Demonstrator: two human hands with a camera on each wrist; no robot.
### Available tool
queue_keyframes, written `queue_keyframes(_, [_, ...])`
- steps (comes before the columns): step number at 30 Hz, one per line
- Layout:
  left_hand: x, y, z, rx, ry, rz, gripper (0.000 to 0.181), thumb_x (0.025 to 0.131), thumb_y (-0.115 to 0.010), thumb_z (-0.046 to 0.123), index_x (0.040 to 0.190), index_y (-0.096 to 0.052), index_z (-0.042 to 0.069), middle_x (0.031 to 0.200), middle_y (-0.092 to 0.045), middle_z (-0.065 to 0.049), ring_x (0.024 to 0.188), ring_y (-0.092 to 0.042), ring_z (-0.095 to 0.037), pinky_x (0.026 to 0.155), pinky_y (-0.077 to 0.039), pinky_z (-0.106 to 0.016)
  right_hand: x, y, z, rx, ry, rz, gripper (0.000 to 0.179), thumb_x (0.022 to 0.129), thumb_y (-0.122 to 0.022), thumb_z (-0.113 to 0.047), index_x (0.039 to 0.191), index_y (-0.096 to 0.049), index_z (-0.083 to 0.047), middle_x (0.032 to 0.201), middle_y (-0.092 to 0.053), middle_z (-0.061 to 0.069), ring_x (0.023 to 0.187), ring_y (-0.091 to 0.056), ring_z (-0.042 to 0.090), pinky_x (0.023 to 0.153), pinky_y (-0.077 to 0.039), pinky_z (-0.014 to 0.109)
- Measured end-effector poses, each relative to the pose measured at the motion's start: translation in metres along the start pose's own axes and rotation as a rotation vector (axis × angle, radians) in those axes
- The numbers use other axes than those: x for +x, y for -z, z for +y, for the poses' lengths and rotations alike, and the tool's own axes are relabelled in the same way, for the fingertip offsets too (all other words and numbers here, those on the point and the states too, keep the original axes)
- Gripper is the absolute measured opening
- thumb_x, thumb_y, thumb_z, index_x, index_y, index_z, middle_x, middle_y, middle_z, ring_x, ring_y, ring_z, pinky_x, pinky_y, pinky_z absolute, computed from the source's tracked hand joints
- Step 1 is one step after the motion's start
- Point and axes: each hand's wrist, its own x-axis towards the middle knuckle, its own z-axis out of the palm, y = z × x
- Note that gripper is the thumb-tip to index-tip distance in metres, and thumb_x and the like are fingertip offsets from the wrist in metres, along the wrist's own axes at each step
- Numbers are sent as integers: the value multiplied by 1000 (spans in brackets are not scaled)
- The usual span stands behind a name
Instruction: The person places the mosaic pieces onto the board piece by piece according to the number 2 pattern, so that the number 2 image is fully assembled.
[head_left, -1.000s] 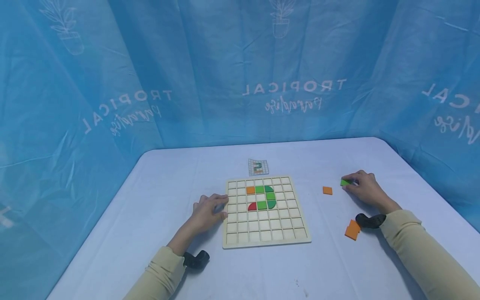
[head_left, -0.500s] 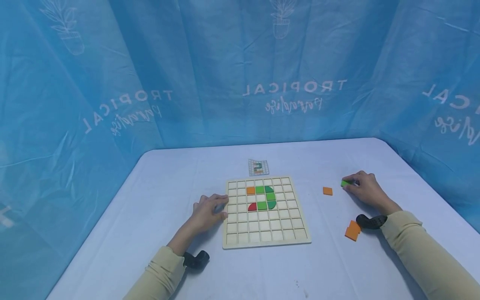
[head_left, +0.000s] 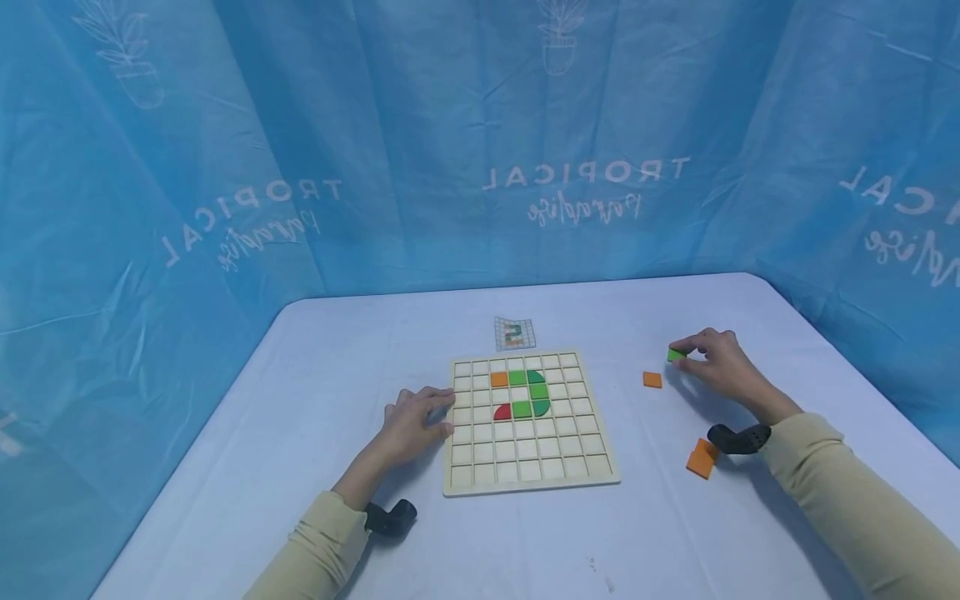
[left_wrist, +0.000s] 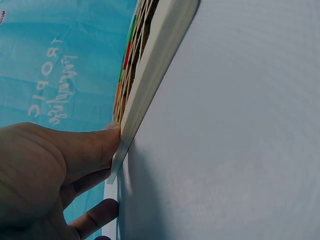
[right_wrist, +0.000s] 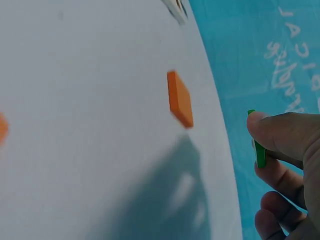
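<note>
My right hand (head_left: 722,363) pinches a green square tile (head_left: 677,355) between thumb and fingers. In the right wrist view the green tile (right_wrist: 260,152) appears edge-on, raised off the table, with the hand's shadow below. An orange square tile (head_left: 652,380) lies just left of this hand. The fingertips of my left hand (head_left: 408,427) touch the left edge of a pale wooden grid board (head_left: 529,482), thumb against its side. Set in the board's cells are an orange tile (head_left: 499,380), several green pieces (head_left: 522,409) and a red quarter-round piece (head_left: 502,412).
Behind the board lies a small card (head_left: 514,334) printed with a coloured grid pattern. Overlapping orange tiles (head_left: 701,460) rest near the right wrist's black camera mount (head_left: 738,439). A white cloth covers the table (head_left: 360,350); a blue curtain (head_left: 420,167) hangs around the back and sides.
My right hand has lifted the green tile off the table and shifted slightly left and away from me. The left hand stays at the board's edge.
</note>
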Motion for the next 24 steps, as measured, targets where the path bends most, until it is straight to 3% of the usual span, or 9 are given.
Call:
queue_keyframes(5, [-1, -1, -1, -7, 5, 2, 47, 86, -72, 18, 129, -61, 5, 134, -55, -3, 99, -41, -22, 80, -27, -44, 1, -7, -19, 36, 76, 12, 29, 87, -70, -6, 113, -66, 7, 104, -60, 21, 104, -41, 37, 85, -37, 54])
queue_keyframes(24, [-1, 0, -1, -1, 5, 0, 47, 86, -71, 19, 130, -60, 6, 135, -55, -3, 101, -42, -22, 81, -27, -44, -6, -60, -88, 152, 167, 0, 30, 82, -75, -8, 110, -71, 0, 99, -66, 8, 94, -44, 28, 79, -38, 43])
